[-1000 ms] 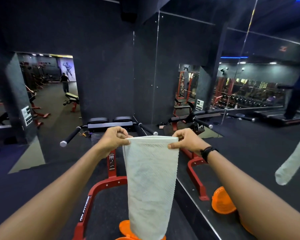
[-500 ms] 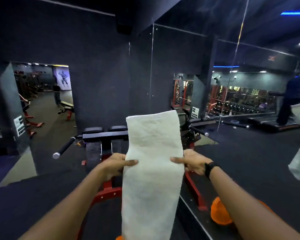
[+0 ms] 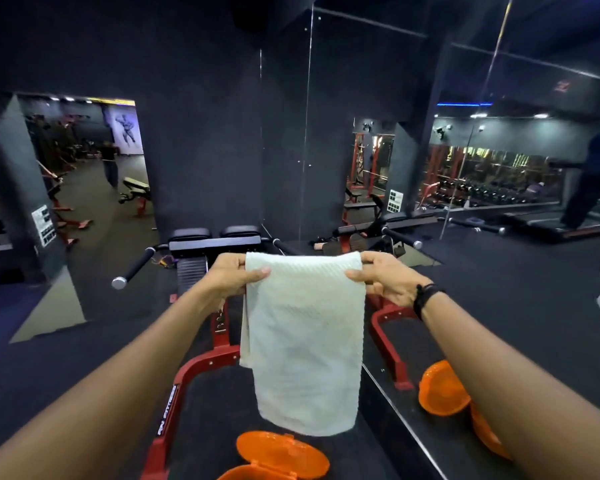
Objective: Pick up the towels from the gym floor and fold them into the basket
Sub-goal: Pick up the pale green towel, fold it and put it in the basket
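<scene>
Red frame [image 3: 174, 393], white lettering "FITNESS", prefix unclear.

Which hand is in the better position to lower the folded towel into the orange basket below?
Left, by a small margin. Both hands pinch the towel's top corners, but the left hand is nearer above the orange basket; the right hand is beside the mirror.
</scene>
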{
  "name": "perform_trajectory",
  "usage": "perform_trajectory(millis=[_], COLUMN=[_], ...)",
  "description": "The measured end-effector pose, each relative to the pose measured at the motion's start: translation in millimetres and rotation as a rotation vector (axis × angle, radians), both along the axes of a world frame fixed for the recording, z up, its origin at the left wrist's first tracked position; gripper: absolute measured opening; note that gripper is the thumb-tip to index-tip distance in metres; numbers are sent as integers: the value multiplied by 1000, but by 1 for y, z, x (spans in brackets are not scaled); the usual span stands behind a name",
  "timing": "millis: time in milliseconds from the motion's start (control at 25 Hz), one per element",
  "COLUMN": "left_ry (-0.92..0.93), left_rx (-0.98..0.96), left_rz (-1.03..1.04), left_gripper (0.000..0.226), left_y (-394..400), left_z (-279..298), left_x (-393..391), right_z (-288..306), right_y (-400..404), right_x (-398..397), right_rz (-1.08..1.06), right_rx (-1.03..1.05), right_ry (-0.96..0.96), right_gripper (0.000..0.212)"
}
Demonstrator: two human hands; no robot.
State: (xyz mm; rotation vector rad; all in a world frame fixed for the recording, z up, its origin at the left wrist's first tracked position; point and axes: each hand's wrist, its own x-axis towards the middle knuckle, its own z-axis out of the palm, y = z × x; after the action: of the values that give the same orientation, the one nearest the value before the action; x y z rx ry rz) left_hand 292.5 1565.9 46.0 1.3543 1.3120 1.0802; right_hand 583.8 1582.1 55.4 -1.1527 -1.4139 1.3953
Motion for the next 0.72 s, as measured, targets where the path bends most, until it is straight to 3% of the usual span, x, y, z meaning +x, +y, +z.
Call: perform_trajectory(millis=[160,240,320,400,480,600,720], left_ry=[31,-22,71,252,309,121,352], left_rx=[50,48,84,183,222,97,206], left_rz=[150,60,12,120,235,57,45], left_gripper=[25,55,79,61,41,51,46], left_y=[2,0,2,7,7,6,1], left_z=[12,18,20,13,11,10,9], left_x=[11,11,7,4,3,2,-1], right_z=[15,17,20,20,16,10,10], right_y=[1,1,0,-3,-4,-6,-5], right_x=[-12,-16,-12,-9,-13,-16,-7], right_rz=[-266,-328,-232,-121,-149,-238,-215], right_rx=[78,103,99,162,266,293,311], right_ry=[95,162,225,63,-112,-35,-129], right_gripper=[37,43,49,52,44,37,44])
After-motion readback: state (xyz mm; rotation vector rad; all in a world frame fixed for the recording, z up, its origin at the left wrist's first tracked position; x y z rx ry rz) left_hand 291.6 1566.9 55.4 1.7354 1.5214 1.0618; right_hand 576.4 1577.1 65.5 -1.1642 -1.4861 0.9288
